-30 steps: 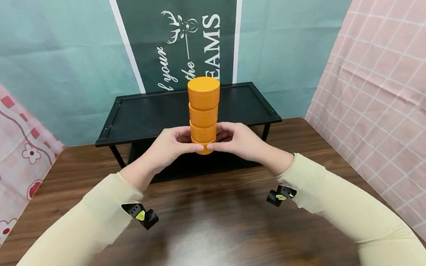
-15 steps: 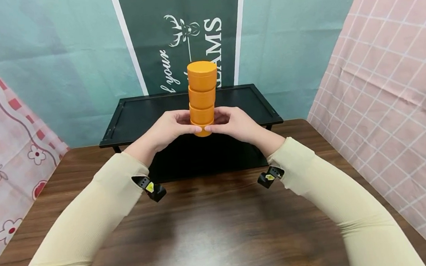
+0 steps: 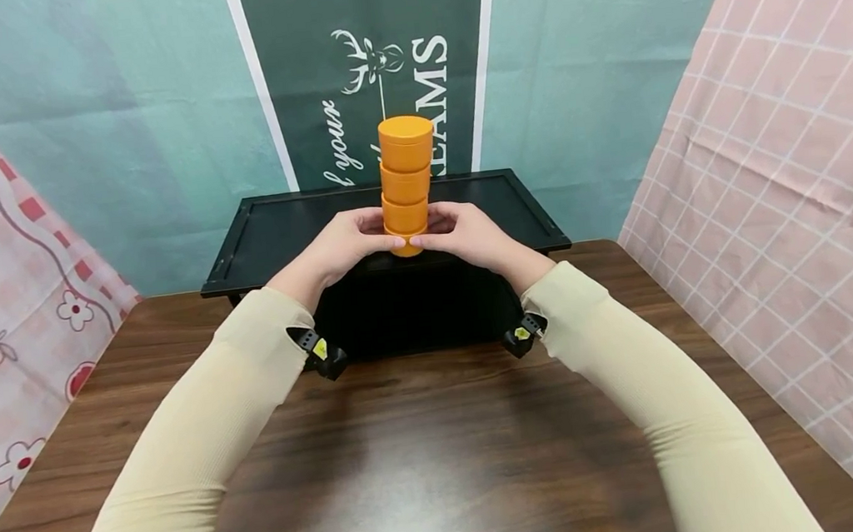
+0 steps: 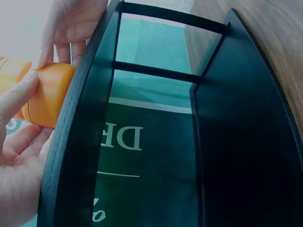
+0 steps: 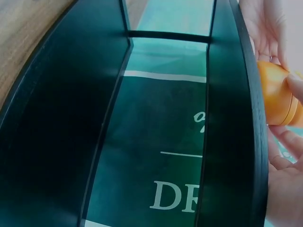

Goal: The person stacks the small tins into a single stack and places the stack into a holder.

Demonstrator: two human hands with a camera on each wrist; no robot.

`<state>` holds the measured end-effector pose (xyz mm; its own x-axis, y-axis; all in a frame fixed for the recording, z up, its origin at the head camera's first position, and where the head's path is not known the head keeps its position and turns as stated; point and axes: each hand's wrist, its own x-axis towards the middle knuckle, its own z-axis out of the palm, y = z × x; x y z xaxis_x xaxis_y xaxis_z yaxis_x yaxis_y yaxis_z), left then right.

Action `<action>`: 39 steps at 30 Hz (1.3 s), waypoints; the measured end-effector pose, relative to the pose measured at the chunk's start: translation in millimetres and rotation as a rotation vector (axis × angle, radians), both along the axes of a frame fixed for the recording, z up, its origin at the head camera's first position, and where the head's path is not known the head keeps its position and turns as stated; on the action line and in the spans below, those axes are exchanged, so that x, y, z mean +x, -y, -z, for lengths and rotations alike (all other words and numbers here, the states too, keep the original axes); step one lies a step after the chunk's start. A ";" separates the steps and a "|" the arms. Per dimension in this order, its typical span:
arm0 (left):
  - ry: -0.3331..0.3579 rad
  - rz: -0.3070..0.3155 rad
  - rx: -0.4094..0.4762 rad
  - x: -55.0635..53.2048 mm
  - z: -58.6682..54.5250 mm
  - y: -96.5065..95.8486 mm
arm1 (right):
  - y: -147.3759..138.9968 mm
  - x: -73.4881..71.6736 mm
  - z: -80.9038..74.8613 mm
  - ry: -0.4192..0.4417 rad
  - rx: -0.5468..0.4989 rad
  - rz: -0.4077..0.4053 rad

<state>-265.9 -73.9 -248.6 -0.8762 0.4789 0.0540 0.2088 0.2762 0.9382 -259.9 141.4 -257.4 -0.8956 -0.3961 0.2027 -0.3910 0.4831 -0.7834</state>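
A tall stack of several orange round containers (image 3: 407, 186) stands upright at the front of the black rack's top tier (image 3: 303, 230). My left hand (image 3: 342, 246) grips the lowest container from the left, and my right hand (image 3: 473, 235) grips it from the right. Both thumbs lie on its near side, almost tip to tip, while the other fingers go behind and are partly hidden. The lowest container (image 4: 49, 94) shows right at the top board's edge in the left wrist view. In the right wrist view the same orange container (image 5: 277, 94) is held between both hands.
The black rack has a lower board (image 4: 251, 123) under the top one, with thin bars between. It stands on a brown wooden table (image 3: 410, 434). Behind hangs a green cloth (image 3: 570, 79); patterned cloths flank the left and right sides.
Both hands have carried the orange stack up and forward, from in front of the rack to over its top tier. In the last half second the motion is small.
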 end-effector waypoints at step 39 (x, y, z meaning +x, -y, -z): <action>0.137 -0.024 -0.023 -7.2 -4.5 -0.6 | 2.1 -5.6 4.6 -0.022 0.080 0.073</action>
<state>-273.1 -73.3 -244.2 -0.8859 0.4573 -0.0775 0.0724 0.3015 0.9507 -265.5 139.3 -262.0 -0.9181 -0.3461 0.1934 -0.3697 0.5713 -0.7328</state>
